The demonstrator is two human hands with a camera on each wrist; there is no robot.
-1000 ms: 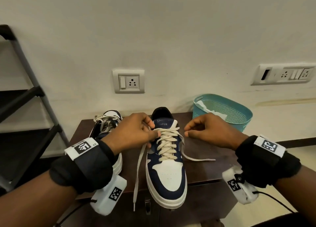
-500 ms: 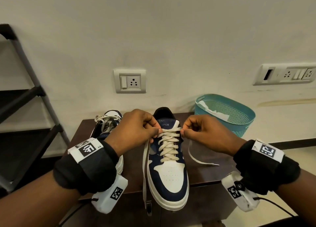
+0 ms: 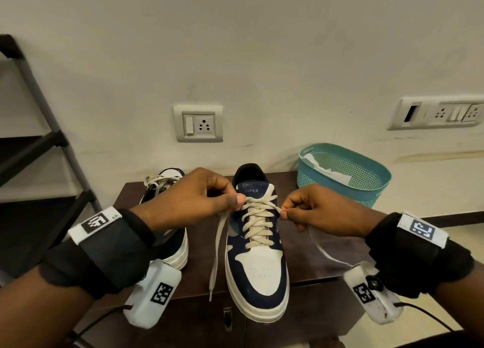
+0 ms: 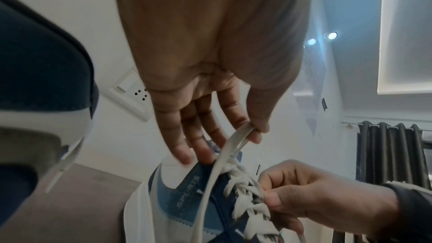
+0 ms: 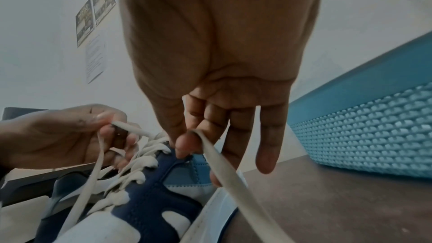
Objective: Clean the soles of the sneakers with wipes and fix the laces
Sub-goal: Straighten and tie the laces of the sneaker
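On the dark wooden cabinet (image 3: 327, 264), at six o'clock in the head view, the navy-and-white sneaker (image 3: 258, 269) stands toe toward the person, its flat cream laces (image 3: 258, 226) crossed through the visible eyelets but not yet knotted. The left hand (image 3: 193, 198) and right hand (image 3: 322, 211) each pinch a loose lace end at the top eyelets. A second sneaker (image 3: 167, 190) waits at nine o'clock with tangled laces; a teal perforated basket (image 3: 366, 190) at two o'clock holds white wipes.

From the left wrist, thumb and forefinger grip the flat woven lace.

From the right wrist, fingertips (image 5: 184, 145) clamp the ribbon-like lace over suede-like navy panels. Sole cleaning looks finished, judging by the wipes.
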